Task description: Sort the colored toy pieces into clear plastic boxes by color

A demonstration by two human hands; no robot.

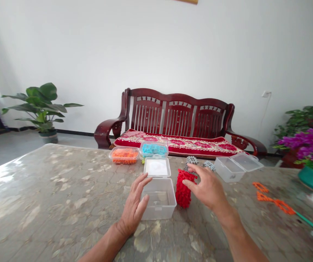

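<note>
My left hand (134, 205) rests against the left side of an open clear plastic box (159, 203), fingers stretched out; nothing shows inside the box and its lid (157, 167) lies flipped back behind it. My right hand (207, 187) reaches onto the top of a red stack of interlocking plastic pieces (183, 191) that stands upright just right of the box. The fingers curl round its upper edge. Grey pieces (191, 160) lie just beyond the red stack.
The marble-patterned table (49, 196) holds a closed box of orange pieces (124, 155), a closed box of blue pieces (154, 149), another open clear box (229, 169) and an orange chain (275, 202) at right. A wooden bench (178, 120) and potted plants stand beyond.
</note>
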